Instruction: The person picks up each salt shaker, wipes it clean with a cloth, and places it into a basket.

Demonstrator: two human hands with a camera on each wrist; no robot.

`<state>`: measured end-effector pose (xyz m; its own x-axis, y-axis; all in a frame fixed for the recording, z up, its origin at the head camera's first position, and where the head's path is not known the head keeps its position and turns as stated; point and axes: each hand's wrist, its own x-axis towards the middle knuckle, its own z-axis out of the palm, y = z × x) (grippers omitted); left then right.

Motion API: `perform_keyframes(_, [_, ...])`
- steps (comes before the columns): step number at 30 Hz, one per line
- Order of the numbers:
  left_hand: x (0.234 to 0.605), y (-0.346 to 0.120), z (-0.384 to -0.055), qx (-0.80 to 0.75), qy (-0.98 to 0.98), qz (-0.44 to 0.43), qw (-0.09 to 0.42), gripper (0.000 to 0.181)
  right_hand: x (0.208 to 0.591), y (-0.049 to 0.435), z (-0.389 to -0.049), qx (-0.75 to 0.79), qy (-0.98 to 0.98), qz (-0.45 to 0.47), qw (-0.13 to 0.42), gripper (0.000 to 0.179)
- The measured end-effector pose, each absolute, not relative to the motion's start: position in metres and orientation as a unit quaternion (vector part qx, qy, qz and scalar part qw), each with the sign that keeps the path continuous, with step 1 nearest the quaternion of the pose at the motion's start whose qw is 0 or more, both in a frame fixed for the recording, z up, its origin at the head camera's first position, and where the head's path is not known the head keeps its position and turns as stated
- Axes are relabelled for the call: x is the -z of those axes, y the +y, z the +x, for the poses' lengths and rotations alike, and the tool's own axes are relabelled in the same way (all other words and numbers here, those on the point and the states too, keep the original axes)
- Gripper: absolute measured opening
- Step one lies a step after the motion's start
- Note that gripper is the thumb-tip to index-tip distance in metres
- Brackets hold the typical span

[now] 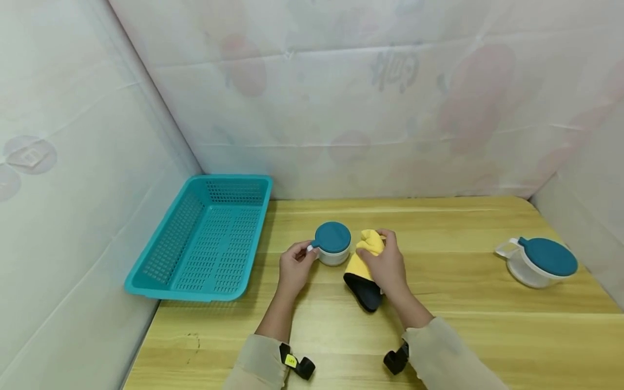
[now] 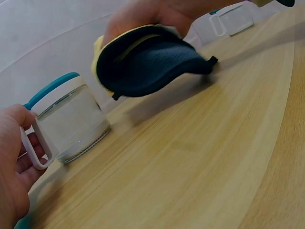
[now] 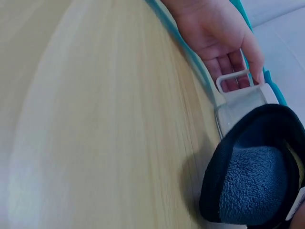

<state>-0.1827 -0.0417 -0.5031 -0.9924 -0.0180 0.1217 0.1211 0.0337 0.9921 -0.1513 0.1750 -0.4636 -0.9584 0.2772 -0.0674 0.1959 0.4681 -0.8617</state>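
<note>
A small clear glass jar [image 1: 333, 258] with a round blue lid [image 1: 333, 237] and a white handle [image 2: 29, 152] stands upright on the table. My left hand [image 1: 294, 266] holds it by the handle, thumb near the top and fingers behind. Just to the right, my right hand [image 1: 389, 268] grips a bunched cloth [image 1: 359, 266], yellow on one side and dark grey-blue on the other, with a black border. The cloth's lower part hangs loose toward me, over the table. Between cloth and jar there is a narrow gap in the head view.
At the left, a teal perforated plastic basket [image 1: 264, 227] lies close to the wall. A second lidded jar [image 1: 533, 273] with a white handle stands near the right edge of the wooden table [image 1: 463, 233]. Sheeted walls [image 1: 312, 124] close off the back and sides.
</note>
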Motion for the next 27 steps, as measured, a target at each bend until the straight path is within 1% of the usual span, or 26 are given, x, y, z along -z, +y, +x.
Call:
perform_keyframes(4, [0.513, -0.04, -0.185, 0.699, -0.713, -0.038, 0.052, 0.023, 0.466, 0.167, -0.157, -0.487, -0.85, -0.173, 0.1, 0.055])
perform_keyframes(6, [0.516, -0.039, -0.185, 0.699, -0.712, -0.042, 0.056, 0.022, 0.467, 0.164, -0.159, -0.49, -0.843, -0.182, 0.125, 0.054])
perform_keyframes(8, [0.517, -0.039, -0.185, 0.698, -0.712, -0.045, 0.062, 0.021, 0.469, 0.161, -0.16, -0.499, -0.836, -0.181, 0.139, 0.056])
perform_keyframes(11, [0.518, -0.039, -0.184, 0.699, -0.71, -0.049, 0.068, 0.02, 0.471, 0.157, -0.16, -0.507, -0.834, -0.164, 0.144, 0.055])
perform_keyframes(16, [0.518, -0.038, -0.184, 0.702, -0.707, -0.054, 0.07, 0.02, 0.476, 0.153, -0.157, -0.487, -0.854, -0.126, 0.133, 0.051])
perform_keyframes(18, [0.517, -0.039, -0.185, 0.704, -0.705, -0.052, 0.069, 0.019, 0.478, 0.151, -0.155, -0.48, -0.863, -0.11, 0.115, 0.055])
perform_keyframes(22, [0.517, -0.041, -0.186, 0.709, -0.701, -0.045, 0.062, 0.018, 0.48, 0.149, -0.152, -0.444, -0.89, -0.076, 0.073, 0.069])
perform_keyframes(25, [0.515, -0.042, -0.187, 0.708, -0.703, -0.039, 0.058, 0.019, 0.481, 0.147, -0.151, -0.4, -0.913, -0.045, 0.063, 0.074])
perform_keyframes(27, [0.514, -0.042, -0.187, 0.708, -0.703, -0.033, 0.053, 0.02, 0.482, 0.146, -0.15, -0.374, -0.925, -0.029, 0.062, 0.075])
